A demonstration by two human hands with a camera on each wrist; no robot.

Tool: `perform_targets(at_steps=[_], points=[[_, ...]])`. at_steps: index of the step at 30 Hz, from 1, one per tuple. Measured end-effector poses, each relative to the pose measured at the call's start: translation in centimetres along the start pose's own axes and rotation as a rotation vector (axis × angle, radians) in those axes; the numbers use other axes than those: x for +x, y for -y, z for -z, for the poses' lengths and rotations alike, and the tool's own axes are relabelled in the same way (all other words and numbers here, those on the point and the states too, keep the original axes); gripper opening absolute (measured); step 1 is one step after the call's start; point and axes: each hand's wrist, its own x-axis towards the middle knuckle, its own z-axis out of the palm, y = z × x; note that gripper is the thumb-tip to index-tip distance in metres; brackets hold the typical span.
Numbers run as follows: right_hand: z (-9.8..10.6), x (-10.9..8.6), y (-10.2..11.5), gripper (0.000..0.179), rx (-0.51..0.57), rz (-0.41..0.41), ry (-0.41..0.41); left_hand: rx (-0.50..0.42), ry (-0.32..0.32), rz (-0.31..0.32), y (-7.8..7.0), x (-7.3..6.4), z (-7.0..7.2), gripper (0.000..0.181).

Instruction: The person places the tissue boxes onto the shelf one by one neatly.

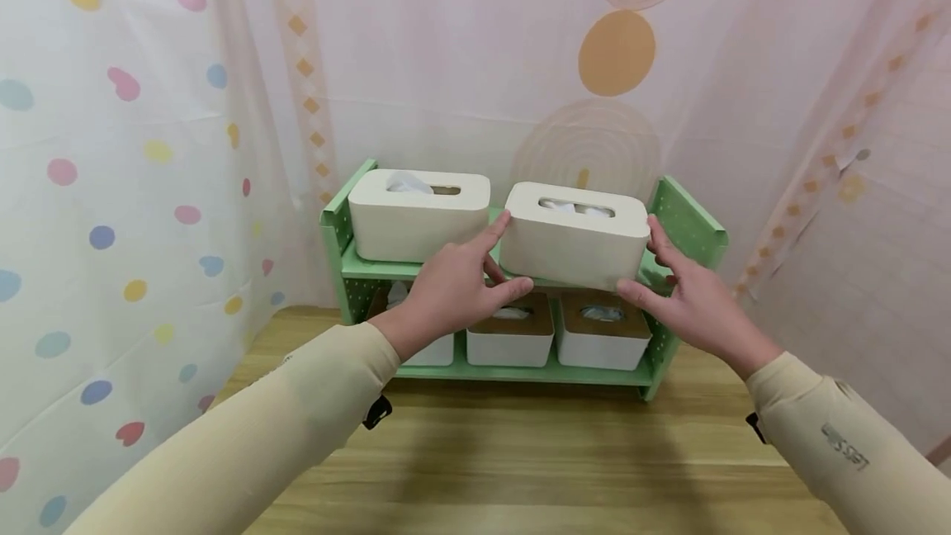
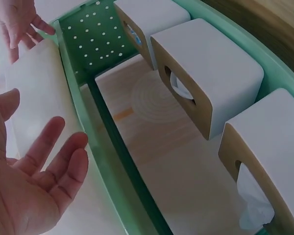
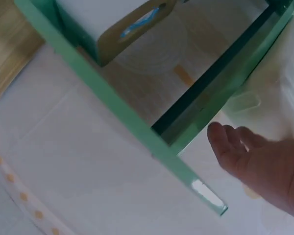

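A cream tissue box (image 1: 575,238) with an oval slot sits at a slant over the upper tier of a green two-tier rack (image 1: 520,373), its right front corner jutting past the tier's edge. At its left end, my left hand (image 1: 464,287) touches the front corner with a straight index finger, the thumb stretched out below. My right hand (image 1: 694,300) touches the opposite end, index finger along the side and thumb at the lower front corner. The left wrist view shows the fingers (image 2: 63,166) of my left hand spread and relaxed. Right-hand fingertips (image 3: 220,134) lie beside the rack's edge.
Another cream tissue box (image 1: 419,217) stands at the upper tier's left. Below it are white boxes with brown lids: one partly behind my left arm, a middle one (image 1: 508,347) and a right one (image 1: 603,348). A wooden table (image 1: 535,452) bears the rack; a patterned curtain (image 1: 446,48) hangs behind.
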Motion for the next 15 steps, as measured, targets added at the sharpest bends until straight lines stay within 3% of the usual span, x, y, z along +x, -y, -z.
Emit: perform_targets(at_steps=[7,11,15], points=[[-0.3,2.2,0.6,0.082,-0.046,-0.039,-0.167,-0.027,0.068,0.018,0.1,0.5,-0.5,0.102],[-0.4,2.7,0.6,0.081,-0.069,-0.068,-0.191,-0.031,0.114,0.035,-0.3,0.7,-0.8,0.104],[-0.4,2.8,0.8,0.085,-0.074,-0.09,-0.185,-0.041,0.115,0.055,-0.2,0.3,-0.9,0.104]])
